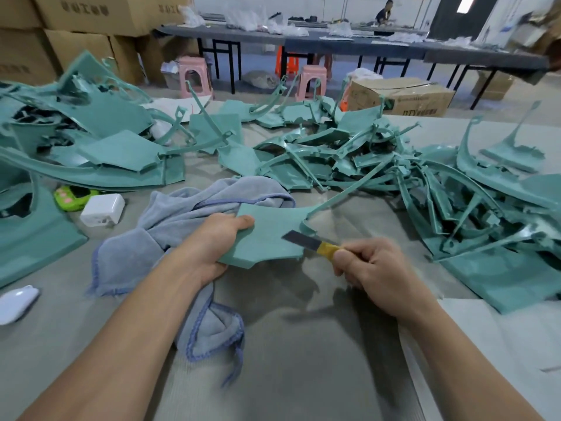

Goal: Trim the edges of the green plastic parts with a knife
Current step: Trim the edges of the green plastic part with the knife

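My left hand (209,244) grips a flat green plastic part (268,235) by its left edge, thumb on top, holding it just above the table. A thin curved arm of the part runs up to the right. My right hand (379,268) holds a knife (309,242) with a yellow handle; its dark blade lies on the part's right edge, near where the thin arm begins. More green parts lie in a heap on the right (425,177) and another on the left (91,132).
A grey-blue towel (182,214) lies under and beside my left arm. On the left sit a white charger block (103,209), a small green toy-like object (71,197) and a white device (16,303). Cardboard boxes, pink stools and long tables stand behind.
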`<state>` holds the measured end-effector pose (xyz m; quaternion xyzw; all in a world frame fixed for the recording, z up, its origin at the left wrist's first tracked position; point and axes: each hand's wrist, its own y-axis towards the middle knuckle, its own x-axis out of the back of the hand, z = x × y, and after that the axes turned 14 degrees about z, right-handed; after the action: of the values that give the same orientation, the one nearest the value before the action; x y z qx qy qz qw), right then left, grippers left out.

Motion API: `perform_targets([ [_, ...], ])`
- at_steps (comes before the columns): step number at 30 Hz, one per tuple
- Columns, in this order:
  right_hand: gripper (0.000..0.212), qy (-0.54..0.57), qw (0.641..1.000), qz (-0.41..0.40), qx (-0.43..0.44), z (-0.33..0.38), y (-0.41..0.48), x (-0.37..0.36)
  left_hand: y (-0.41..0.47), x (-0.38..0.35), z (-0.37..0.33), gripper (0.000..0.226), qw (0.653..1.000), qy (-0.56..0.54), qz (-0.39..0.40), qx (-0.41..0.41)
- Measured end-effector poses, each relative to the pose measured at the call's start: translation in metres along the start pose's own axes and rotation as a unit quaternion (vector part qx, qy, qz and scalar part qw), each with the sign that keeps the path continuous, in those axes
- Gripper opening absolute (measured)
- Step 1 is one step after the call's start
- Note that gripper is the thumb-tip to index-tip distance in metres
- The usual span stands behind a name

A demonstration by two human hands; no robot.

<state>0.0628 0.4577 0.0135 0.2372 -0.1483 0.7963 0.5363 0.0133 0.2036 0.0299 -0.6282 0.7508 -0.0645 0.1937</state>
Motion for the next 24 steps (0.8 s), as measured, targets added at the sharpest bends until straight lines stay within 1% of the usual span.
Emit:
perform_targets([
  [2, 0.035, -0.070, 0.996, -0.044, -0.026, -0.004, 0.003, 0.000, 0.001, 0.000, 0.000, 0.014, 1.000, -0.009, -0.002, 0.002],
  [3, 0.036, -0.064, 0.995, -0.067, -0.026, -0.005, 0.003, 0.002, 0.001, 0.000, 0.000, 0.014, 1.000, -0.010, -0.004, 0.003],
  [4, 0.037, -0.034, 0.997, -0.071, -0.013, -0.005, 0.003, 0.003, 0.001, 0.001, 0.000, 0.014, 1.000, -0.012, -0.004, 0.003],
  [6, 0.035, 0.025, 0.999, -0.035, 0.010, -0.002, 0.003, 0.001, 0.003, 0.001, -0.001, 0.014, 1.000, -0.019, -0.001, 0.002],
  [7, 0.034, 0.013, 1.000, -0.016, 0.009, 0.000, 0.004, -0.001, 0.004, 0.002, -0.001, 0.014, 1.000, -0.029, -0.001, 0.002],
  [8, 0.034, -0.025, 1.000, -0.016, 0.001, 0.001, 0.004, -0.004, 0.005, 0.001, -0.001, 0.014, 0.999, -0.039, -0.005, 0.002],
  [9, 0.034, -0.062, 0.997, -0.036, -0.007, 0.003, 0.004, -0.007, 0.005, 0.000, -0.001, 0.014, 0.999, -0.049, -0.010, 0.001],
  [10, 0.034, -0.077, 0.995, -0.068, -0.012, 0.004, 0.004, -0.010, 0.005, -0.002, -0.001, 0.014, 0.998, -0.062, -0.015, -0.001],
  [12, 0.035, -0.030, 0.993, -0.114, -0.001, 0.008, 0.002, -0.013, 0.004, -0.008, -0.001, 0.015, 0.994, -0.104, -0.017, -0.005],
  [13, 0.036, 0.009, 0.993, -0.117, 0.011, 0.010, 0.000, -0.014, 0.004, -0.011, 0.000, 0.015, 0.992, -0.125, -0.017, -0.003],
  [15, 0.035, 0.060, 0.994, -0.081, 0.038, 0.017, -0.003, -0.019, 0.003, -0.016, 0.001, 0.017, 0.989, -0.144, -0.019, 0.003],
  [16, 0.033, 0.061, 0.996, -0.051, 0.048, 0.022, -0.005, -0.024, 0.002, -0.018, 0.002, 0.018, 0.989, -0.145, -0.019, 0.006],
  [18, 0.032, 0.019, 0.999, 0.007, 0.037, 0.026, -0.004, -0.033, 0.000, -0.020, 0.001, 0.022, 0.989, -0.148, -0.010, 0.012],
  [19, 0.032, -0.007, 1.000, 0.017, 0.019, 0.027, -0.001, -0.035, -0.001, -0.020, 0.000, 0.024, 0.988, -0.151, -0.003, 0.015],
  [20, 0.032, -0.024, 1.000, -0.001, -0.004, 0.026, 0.002, -0.036, -0.002, -0.020, -0.001, 0.026, 0.988, -0.154, 0.002, 0.018],
  [22, 0.032, -0.040, 0.992, -0.108, -0.046, 0.021, 0.007, -0.033, -0.003, -0.019, -0.003, 0.027, 0.986, -0.165, 0.004, 0.016],
  [23, 0.032, -0.040, 0.984, -0.165, -0.049, 0.019, 0.007, -0.030, -0.003, -0.019, -0.004, 0.027, 0.985, -0.172, 0.003, 0.013],
  [24, 0.033, -0.031, 0.979, -0.201, -0.034, 0.020, 0.005, -0.029, -0.003, -0.019, -0.003, 0.027, 0.984, -0.177, 0.000, 0.011],
])
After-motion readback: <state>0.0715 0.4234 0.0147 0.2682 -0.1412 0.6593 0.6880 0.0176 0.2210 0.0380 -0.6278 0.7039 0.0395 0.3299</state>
